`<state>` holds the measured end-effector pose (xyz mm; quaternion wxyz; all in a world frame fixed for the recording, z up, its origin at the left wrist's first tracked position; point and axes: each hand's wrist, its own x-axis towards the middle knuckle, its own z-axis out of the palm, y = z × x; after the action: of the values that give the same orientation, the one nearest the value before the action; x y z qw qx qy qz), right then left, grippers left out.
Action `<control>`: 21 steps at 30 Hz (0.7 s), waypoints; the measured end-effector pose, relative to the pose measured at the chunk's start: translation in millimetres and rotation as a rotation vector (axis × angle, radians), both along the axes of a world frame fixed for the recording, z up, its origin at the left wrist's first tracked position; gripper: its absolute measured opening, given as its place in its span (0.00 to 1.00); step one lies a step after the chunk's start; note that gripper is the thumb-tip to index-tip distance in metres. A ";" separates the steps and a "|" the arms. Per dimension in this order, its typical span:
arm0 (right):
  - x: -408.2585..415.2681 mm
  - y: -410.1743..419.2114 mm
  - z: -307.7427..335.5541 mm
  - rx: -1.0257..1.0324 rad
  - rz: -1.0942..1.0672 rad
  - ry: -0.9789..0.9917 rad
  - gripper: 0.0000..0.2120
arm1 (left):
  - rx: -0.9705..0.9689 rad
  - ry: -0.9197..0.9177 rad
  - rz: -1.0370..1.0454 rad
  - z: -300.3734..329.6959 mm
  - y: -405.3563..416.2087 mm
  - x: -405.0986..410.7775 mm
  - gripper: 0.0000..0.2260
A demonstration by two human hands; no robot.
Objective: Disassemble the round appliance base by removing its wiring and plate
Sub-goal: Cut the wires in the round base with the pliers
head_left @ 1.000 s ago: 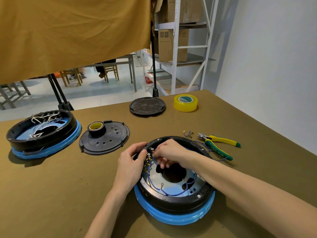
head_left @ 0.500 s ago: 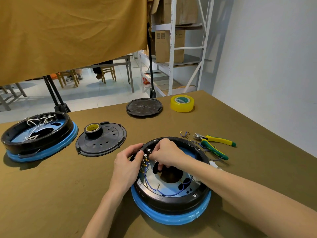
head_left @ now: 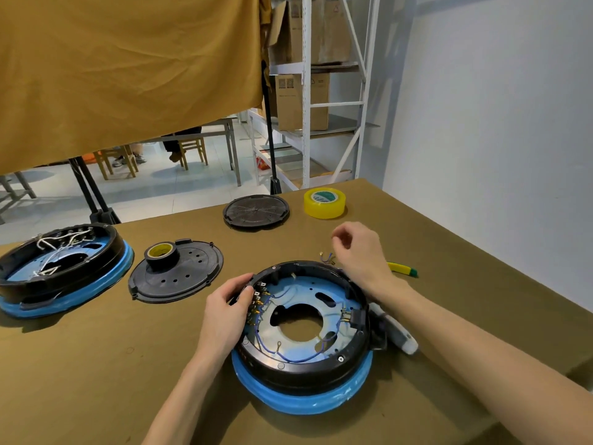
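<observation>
While the left hand (head_left: 226,311) grips the round base's (head_left: 303,342) left rim near the surface's (head_left: 96,364) front edge, the right hand (head_left: 359,252) hovers beyond it, fingers loosely curled, holding nothing visible.

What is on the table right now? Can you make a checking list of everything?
Surface: olive-brown table.
Job's things: round base with blue rim; metal plate inside.
Clutter: second base; black cover bearing a black tape roll; round grille; yellow tape; pliers handle; loose wire bits.
Hands: left hand grips the base's rim; right hand above the wire bits, fingers curled, contents unclear.
Cables: blue wires in the base.
Surroundings: cloth backdrop, shelving, grey wall.
</observation>
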<state>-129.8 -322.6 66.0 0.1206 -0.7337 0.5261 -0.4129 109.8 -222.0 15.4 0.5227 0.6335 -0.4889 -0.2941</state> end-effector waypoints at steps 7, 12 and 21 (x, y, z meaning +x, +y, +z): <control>-61.2 -36.8 -37.1 0.555 -0.254 0.691 0.39 | 0.007 0.046 0.003 0.9 -6.6 -7.9 0.13; -59.0 -33.7 -42.2 0.418 -0.228 0.711 0.29 | 0.005 0.060 0.003 -1.5 -8.1 -7.7 0.13; -32.8 -3.3 8.8 0.216 -0.020 0.113 0.17 | -0.001 0.075 -0.016 -3.6 -8.5 -5.7 0.13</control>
<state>-162.5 -326.0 74.8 0.1647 -0.7331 0.5808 -0.3132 104.1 -230.5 11.8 0.5384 0.6181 -0.4741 -0.3214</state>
